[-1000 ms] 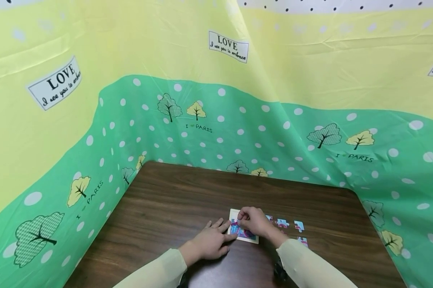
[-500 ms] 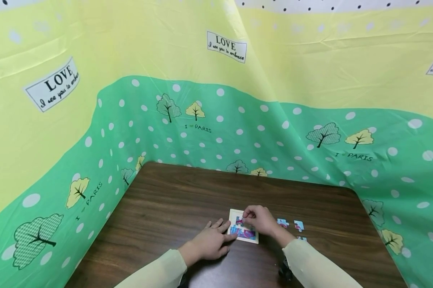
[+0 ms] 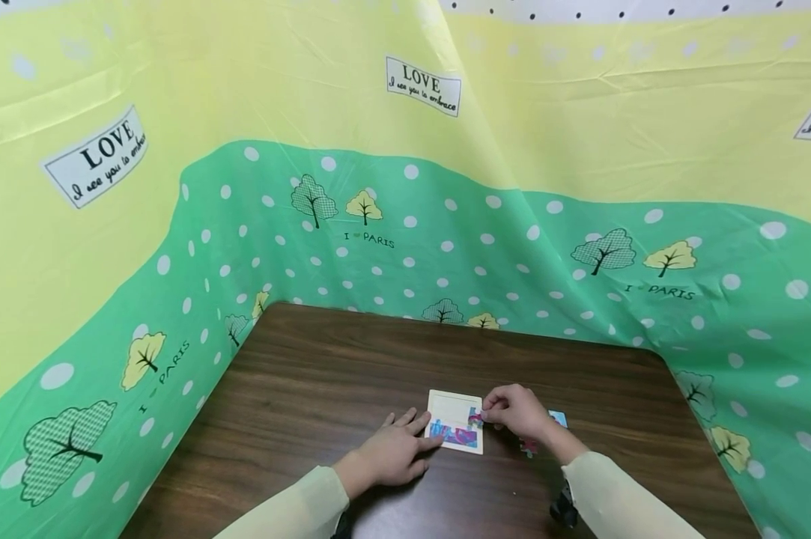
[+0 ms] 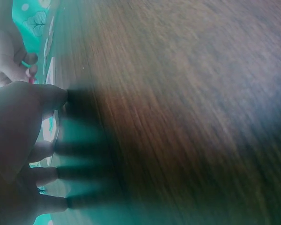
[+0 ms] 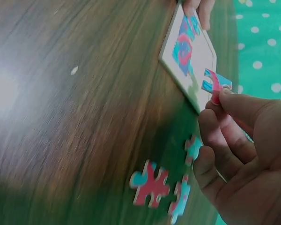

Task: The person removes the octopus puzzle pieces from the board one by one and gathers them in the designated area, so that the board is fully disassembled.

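Observation:
A pale jigsaw tray (image 3: 448, 397) lies on the table, with joined blue and pink pieces (image 3: 455, 434) along its near side. My left hand (image 3: 393, 452) rests on the tray's left edge, fingers spread and fairly straight. With thumb and fingertips my right hand (image 3: 518, 413) pinches a blue and pink puzzle piece (image 5: 216, 86) over the tray's right side. In the right wrist view that piece appears raised and tilted above the tray. The far part of the tray shows its bare pale base.
Several loose puzzle pieces, among them a red one (image 5: 151, 185), lie on the wooden table (image 3: 324, 359) right of the tray, partly hidden by my right hand. A tiny pale speck (image 5: 74, 70) lies nearer. A green and yellow printed curtain (image 3: 405, 224) surrounds the table.
My right hand has moved rightward with the puzzle piece, from above the tray's far left part to its right edge, uncovering more of the tray. My left hand has stayed in place.

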Motion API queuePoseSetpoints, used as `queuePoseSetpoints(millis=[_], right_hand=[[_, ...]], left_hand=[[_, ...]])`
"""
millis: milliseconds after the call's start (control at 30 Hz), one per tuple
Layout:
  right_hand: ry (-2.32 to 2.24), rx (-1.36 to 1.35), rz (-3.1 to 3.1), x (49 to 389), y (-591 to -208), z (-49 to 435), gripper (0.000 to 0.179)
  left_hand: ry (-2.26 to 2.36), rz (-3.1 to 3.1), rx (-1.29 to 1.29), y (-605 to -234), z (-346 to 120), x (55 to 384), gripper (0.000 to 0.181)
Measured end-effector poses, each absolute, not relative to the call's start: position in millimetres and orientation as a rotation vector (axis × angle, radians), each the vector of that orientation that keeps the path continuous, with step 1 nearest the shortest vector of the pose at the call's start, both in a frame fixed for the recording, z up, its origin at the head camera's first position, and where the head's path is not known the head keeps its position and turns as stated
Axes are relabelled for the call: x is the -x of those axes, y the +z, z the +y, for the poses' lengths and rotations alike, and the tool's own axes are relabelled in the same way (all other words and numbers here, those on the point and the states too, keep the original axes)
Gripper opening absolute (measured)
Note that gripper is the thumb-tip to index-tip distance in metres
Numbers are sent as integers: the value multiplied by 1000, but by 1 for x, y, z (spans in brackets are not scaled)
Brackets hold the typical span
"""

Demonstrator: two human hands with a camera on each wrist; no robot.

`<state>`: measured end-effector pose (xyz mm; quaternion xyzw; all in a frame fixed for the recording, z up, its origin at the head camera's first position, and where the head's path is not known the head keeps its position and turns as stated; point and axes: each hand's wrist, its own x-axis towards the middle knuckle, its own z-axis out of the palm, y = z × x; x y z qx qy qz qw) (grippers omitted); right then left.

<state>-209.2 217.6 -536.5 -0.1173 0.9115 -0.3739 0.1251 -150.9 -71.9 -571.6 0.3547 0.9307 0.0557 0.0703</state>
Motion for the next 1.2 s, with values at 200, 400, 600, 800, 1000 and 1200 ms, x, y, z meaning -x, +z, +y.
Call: queuePoseSetpoints(millis=[200, 400, 600, 800, 1000, 1200], right_hand=[[-1066, 382, 2658, 200, -536, 237, 5], [-1005, 340, 2677, 192, -539, 249, 6], [-968, 330, 2699, 190, -542, 252, 8], [-893, 311, 2760, 191, -546, 249, 13], [-827, 277, 2788, 192, -550, 246, 17], [-769, 241, 2801, 192, -552, 245, 18]], left_hand=[[168, 2794, -1075, -573, -72, 151, 53], [143, 2803, -1075, -574, -73, 150, 53], [134, 2810, -1072, -575, -73, 150, 53], [156, 2804, -1080, -574, -73, 152, 53], [167, 2772, -1076, -572, -77, 153, 55], [133, 2758, -1108, -571, -79, 154, 57]])
